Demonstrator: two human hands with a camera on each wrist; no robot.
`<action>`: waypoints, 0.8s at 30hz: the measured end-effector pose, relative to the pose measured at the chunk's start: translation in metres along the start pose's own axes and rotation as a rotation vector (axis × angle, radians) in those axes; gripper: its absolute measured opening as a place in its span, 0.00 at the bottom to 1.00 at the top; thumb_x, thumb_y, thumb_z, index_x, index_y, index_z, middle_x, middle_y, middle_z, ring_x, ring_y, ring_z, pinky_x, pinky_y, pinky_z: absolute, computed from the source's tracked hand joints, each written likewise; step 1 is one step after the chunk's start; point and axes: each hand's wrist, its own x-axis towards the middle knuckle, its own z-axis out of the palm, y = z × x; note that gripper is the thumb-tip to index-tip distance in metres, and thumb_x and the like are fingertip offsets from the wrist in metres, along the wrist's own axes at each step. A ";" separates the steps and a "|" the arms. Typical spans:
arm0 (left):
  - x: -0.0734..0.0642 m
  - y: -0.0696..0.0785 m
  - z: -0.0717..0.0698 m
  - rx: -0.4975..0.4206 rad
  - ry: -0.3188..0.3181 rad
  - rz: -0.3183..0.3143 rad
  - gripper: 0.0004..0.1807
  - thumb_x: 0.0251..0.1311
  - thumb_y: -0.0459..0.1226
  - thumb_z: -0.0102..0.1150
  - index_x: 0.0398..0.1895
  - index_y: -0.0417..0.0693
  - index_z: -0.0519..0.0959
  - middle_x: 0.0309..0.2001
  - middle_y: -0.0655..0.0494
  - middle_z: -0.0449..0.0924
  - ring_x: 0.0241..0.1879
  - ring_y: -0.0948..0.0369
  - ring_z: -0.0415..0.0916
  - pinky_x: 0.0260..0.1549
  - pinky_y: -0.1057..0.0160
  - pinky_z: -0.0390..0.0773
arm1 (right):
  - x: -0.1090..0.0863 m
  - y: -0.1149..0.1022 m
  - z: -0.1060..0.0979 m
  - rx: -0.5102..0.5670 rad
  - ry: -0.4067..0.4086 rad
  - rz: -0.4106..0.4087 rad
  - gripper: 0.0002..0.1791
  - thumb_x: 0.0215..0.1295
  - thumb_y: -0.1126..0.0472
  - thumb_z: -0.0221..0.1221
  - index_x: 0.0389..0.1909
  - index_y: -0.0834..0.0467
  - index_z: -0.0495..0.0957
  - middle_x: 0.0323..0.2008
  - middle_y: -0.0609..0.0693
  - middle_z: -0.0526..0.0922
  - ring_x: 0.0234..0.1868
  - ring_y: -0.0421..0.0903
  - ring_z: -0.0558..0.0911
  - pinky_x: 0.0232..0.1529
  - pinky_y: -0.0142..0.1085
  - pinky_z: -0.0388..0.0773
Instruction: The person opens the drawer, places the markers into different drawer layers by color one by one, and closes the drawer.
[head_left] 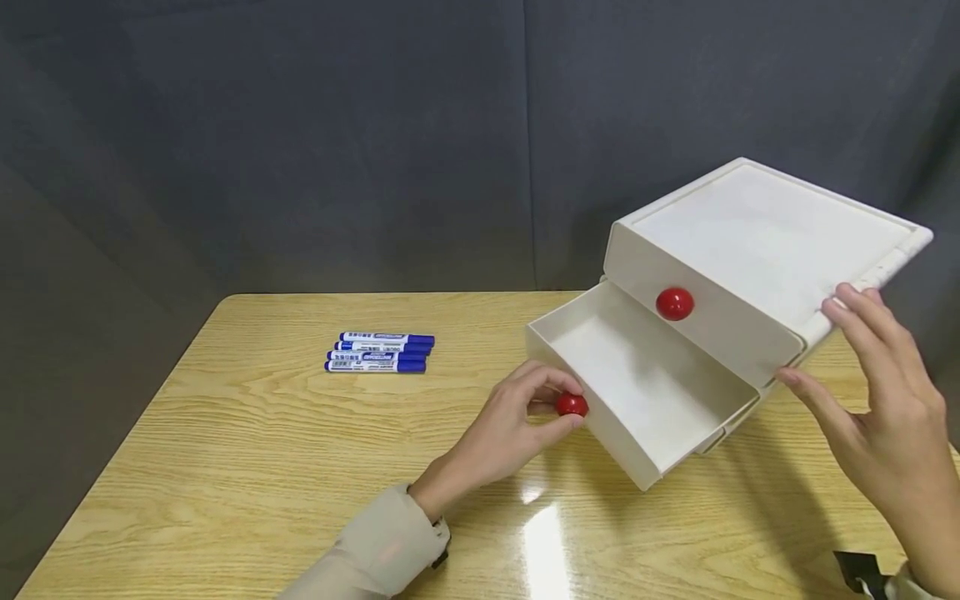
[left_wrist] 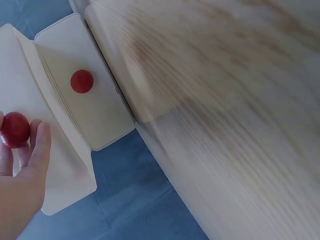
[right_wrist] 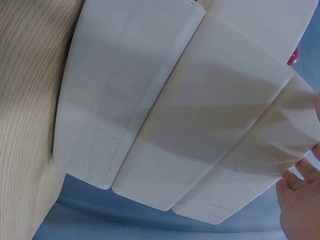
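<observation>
A white drawer unit (head_left: 780, 233) stands angled on the right of the table in the head view. Its middle drawer (head_left: 630, 358) is pulled out, with no contents in its visible interior. My left hand (head_left: 510, 425) pinches the round red knob (head_left: 572, 405) on that drawer's front between thumb and fingers. Above it, the top drawer's red knob (head_left: 675, 304) sits on a closed front. The left wrist view shows another red knob (left_wrist: 81, 81) on the bottom drawer, closed beside the tabletop. My right hand (head_left: 892, 408) rests on the unit's upper right edge, thumb at the front corner.
Several blue-capped whiteboard markers (head_left: 381, 353) lie side by side on the wooden table (head_left: 247, 433), left of the drawer unit. A dark grey curtain (head_left: 337, 150) hangs behind the table. Light glares off the tabletop below the open drawer.
</observation>
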 end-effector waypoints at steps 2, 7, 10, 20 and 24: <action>0.003 0.000 0.002 -0.010 -0.001 -0.007 0.13 0.62 0.32 0.65 0.48 0.45 0.79 0.50 0.53 0.75 0.47 0.62 0.79 0.52 0.73 0.80 | 0.000 -0.001 0.000 0.001 0.001 -0.003 0.45 0.66 0.33 0.53 0.58 0.74 0.73 0.60 0.75 0.73 0.73 0.56 0.67 0.76 0.32 0.59; 0.009 0.000 0.006 -0.054 -0.005 -0.040 0.13 0.62 0.32 0.65 0.48 0.45 0.79 0.51 0.53 0.75 0.47 0.63 0.78 0.52 0.73 0.80 | 0.001 -0.002 0.000 0.008 0.010 -0.003 0.44 0.66 0.34 0.53 0.57 0.74 0.74 0.59 0.75 0.73 0.73 0.56 0.67 0.76 0.33 0.59; 0.012 0.001 0.009 -0.075 -0.002 -0.056 0.13 0.61 0.31 0.65 0.48 0.45 0.78 0.51 0.52 0.75 0.47 0.63 0.78 0.52 0.73 0.80 | 0.000 -0.002 0.001 0.009 0.012 0.000 0.44 0.66 0.34 0.53 0.57 0.74 0.74 0.59 0.75 0.73 0.72 0.57 0.67 0.76 0.34 0.59; 0.024 0.001 0.017 -0.075 0.009 -0.027 0.13 0.62 0.31 0.65 0.48 0.43 0.78 0.51 0.53 0.75 0.47 0.65 0.79 0.50 0.74 0.80 | -0.002 0.003 0.001 -0.010 -0.008 -0.002 0.45 0.66 0.33 0.53 0.59 0.73 0.73 0.60 0.75 0.73 0.72 0.60 0.67 0.77 0.34 0.57; 0.031 0.002 0.022 -0.059 0.014 0.000 0.13 0.61 0.31 0.65 0.49 0.43 0.78 0.51 0.53 0.75 0.46 0.67 0.78 0.49 0.75 0.81 | -0.001 0.003 0.001 -0.013 -0.005 0.000 0.45 0.65 0.33 0.52 0.59 0.73 0.73 0.60 0.74 0.73 0.72 0.59 0.67 0.77 0.34 0.57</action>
